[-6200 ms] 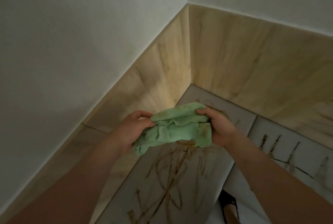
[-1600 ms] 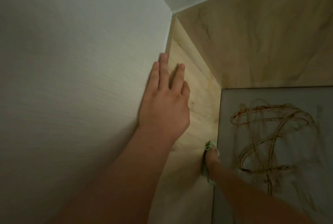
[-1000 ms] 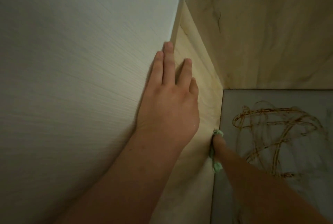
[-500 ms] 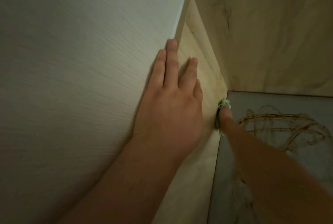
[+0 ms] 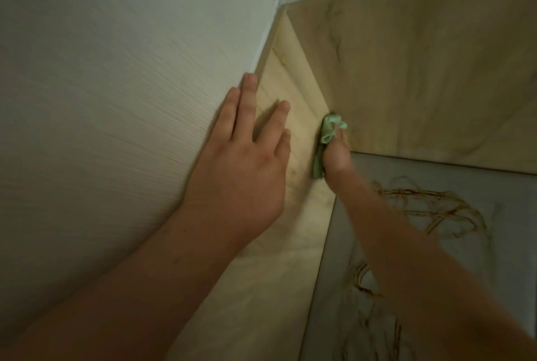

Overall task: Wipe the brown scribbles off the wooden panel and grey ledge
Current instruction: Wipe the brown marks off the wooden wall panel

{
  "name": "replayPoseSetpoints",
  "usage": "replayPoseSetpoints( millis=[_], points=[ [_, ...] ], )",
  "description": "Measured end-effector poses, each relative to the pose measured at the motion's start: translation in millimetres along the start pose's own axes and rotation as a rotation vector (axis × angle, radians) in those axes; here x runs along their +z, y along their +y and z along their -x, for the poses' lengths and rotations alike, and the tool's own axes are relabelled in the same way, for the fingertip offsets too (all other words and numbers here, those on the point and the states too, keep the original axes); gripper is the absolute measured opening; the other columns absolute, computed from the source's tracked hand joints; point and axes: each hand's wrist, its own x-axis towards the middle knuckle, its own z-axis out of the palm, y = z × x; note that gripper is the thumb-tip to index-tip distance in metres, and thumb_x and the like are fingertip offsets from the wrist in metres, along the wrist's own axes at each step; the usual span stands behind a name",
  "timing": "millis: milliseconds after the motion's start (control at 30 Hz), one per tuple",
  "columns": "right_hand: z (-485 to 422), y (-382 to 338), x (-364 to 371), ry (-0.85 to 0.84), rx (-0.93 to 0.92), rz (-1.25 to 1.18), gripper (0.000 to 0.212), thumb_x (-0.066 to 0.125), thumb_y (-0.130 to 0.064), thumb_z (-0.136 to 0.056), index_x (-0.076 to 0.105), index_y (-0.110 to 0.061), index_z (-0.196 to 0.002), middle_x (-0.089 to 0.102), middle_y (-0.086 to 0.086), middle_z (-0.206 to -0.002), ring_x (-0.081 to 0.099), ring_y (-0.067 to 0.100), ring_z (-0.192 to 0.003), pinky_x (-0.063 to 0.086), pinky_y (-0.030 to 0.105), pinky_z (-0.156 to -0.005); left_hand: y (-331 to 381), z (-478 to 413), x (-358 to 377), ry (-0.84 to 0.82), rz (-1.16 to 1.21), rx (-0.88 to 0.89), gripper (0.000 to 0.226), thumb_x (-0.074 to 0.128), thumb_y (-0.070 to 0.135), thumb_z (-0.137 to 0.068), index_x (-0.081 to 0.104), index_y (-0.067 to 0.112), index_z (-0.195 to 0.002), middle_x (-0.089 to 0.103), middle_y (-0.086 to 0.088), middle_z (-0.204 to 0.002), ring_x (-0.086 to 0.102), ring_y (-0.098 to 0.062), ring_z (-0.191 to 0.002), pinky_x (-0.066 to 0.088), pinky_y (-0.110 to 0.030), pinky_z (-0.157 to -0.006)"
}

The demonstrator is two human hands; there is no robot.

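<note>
My right hand (image 5: 334,157) grips a bunched green cloth (image 5: 329,131) and presses it against the left wooden panel (image 5: 293,105), close to the corner where it meets the back wooden panel (image 5: 421,70). My left hand (image 5: 247,157) lies flat with straight fingers across the white wall (image 5: 116,84) and the top edge of the left panel. Brown scribbles (image 5: 430,209) cover the grey ledge (image 5: 479,273) below, partly hidden by my right forearm. A faint brownish smudge shows on the left panel just below the cloth.
The white wall continues above the back panel at the top. The two panels and the ledge form a tight inside corner around my right hand. More brown lines run across the ledge toward the bottom edge of the view.
My right hand has carried the cloth up along the left panel, from near the ledge's edge into the corner. My left hand has stayed flat on the wall.
</note>
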Motion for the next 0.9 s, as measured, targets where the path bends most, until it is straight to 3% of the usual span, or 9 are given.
replayPoseSetpoints(
  millis=[100, 233, 400, 467, 533, 600, 667, 767, 900],
  points=[
    [48.4, -35.0, 8.0, -0.219, -0.36, 0.156, 0.056, 0.03, -0.036, -0.113, 0.012, -0.029, -0.166, 0.0, -0.006, -0.173, 0.006, 0.011, -0.157, 0.009, 0.028, -0.123, 0.2, -0.7, -3.0, 0.023, -0.001, 0.006, 0.062, 0.027, 0.031, -0.098, 0.047, 0.013, -0.153, 0.024, -0.013, -0.17, -0.002, -0.055, -0.154, 0.004, -0.061, -0.125],
    [41.0, -26.4, 6.5, -0.249, -0.607, 0.339, 0.057, 0.035, -0.048, -0.108, 0.017, -0.043, -0.162, 0.0, -0.012, -0.171, -0.003, 0.001, -0.153, 0.002, 0.034, -0.126, 3.8, -0.8, -3.5, 0.019, -0.019, 0.022, 0.063, 0.026, 0.031, -0.098, 0.044, 0.014, -0.155, 0.022, -0.013, -0.17, -0.003, -0.056, -0.154, 0.006, -0.062, -0.124],
    [-20.8, 32.5, -31.6, -0.114, -0.201, 0.437, 0.059, 0.041, -0.01, -0.108, 0.02, -0.013, -0.164, 0.01, 0.007, -0.172, 0.011, 0.023, -0.158, 0.013, 0.032, -0.125, 7.2, -2.6, -5.6, 0.022, 0.012, 0.043, 0.062, 0.025, 0.032, -0.097, 0.051, 0.015, -0.151, 0.023, -0.014, -0.17, -0.005, -0.058, -0.152, 0.004, -0.064, -0.124],
    [-61.8, 84.7, -42.6, -0.031, 0.111, 0.164, 0.078, 0.041, -0.062, -0.1, 0.021, -0.023, -0.164, 0.022, 0.001, -0.168, 0.027, 0.026, -0.152, 0.025, 0.043, -0.124, 5.1, -2.9, -2.5, 0.028, -0.004, 0.047, 0.061, 0.024, 0.032, -0.098, 0.055, 0.016, -0.147, 0.024, -0.014, -0.169, -0.006, -0.058, -0.152, 0.002, -0.064, -0.124],
    [-141.9, 184.2, -52.0, 0.078, 0.251, 0.022, 0.117, 0.03, -0.102, -0.061, 0.034, -0.038, -0.159, 0.04, 0.0, -0.161, 0.046, 0.031, -0.14, 0.037, 0.055, -0.114, 3.9, -4.3, -0.4, 0.032, -0.008, 0.042, 0.06, 0.023, 0.032, -0.098, 0.058, 0.016, -0.143, 0.025, -0.014, -0.169, -0.006, -0.058, -0.152, 0.0, -0.064, -0.124],
    [-128.8, 196.8, -48.4, 0.144, 0.295, -0.036, 0.109, 0.03, -0.1, -0.067, 0.044, -0.034, -0.153, 0.054, 0.005, -0.15, 0.057, 0.033, -0.129, 0.044, 0.055, -0.111, 3.0, -4.1, 0.9, 0.039, 0.013, 0.035, 0.059, 0.022, 0.032, -0.098, 0.061, 0.015, -0.139, 0.027, -0.014, -0.168, -0.004, -0.058, -0.152, 0.001, -0.063, -0.124],
    [-22.4, 113.5, -27.2, 0.102, 0.333, 0.028, 0.077, 0.03, -0.074, -0.099, 0.036, -0.027, -0.159, 0.048, 0.006, -0.154, 0.05, 0.032, -0.138, 0.039, 0.046, -0.116, 2.3, -3.2, 2.4, 0.049, 0.025, 0.037, 0.056, 0.025, 0.031, -0.098, 0.064, 0.014, -0.134, 0.029, -0.014, -0.167, -0.002, -0.059, -0.152, 0.003, -0.063, -0.124],
    [69.0, 23.3, 1.1, -0.023, 0.04, 0.302, 0.053, 0.023, -0.04, -0.114, 0.015, -0.027, -0.165, 0.015, 0.001, -0.17, 0.021, 0.028, -0.155, 0.017, 0.044, -0.127, 1.7, 0.8, 0.8, 0.051, 0.028, 0.026, 0.049, 0.029, 0.028, -0.097, 0.067, 0.014, -0.124, 0.031, -0.015, -0.167, -0.001, -0.059, -0.152, 0.004, -0.063, -0.124],
    [70.2, -45.0, 21.2, -0.234, -0.704, 0.508, 0.049, 0.035, -0.024, -0.112, 0.031, -0.022, -0.161, 0.0, 0.003, -0.173, -0.01, 0.019, -0.157, -0.002, 0.038, -0.129, 1.6, -1.0, -0.5, 0.123, 0.076, 0.038, 0.044, 0.031, 0.024, -0.096, 0.066, 0.01, -0.118, 0.042, -0.018, -0.159, 0.008, -0.06, -0.151, 0.014, -0.064, -0.123]
  ],
)
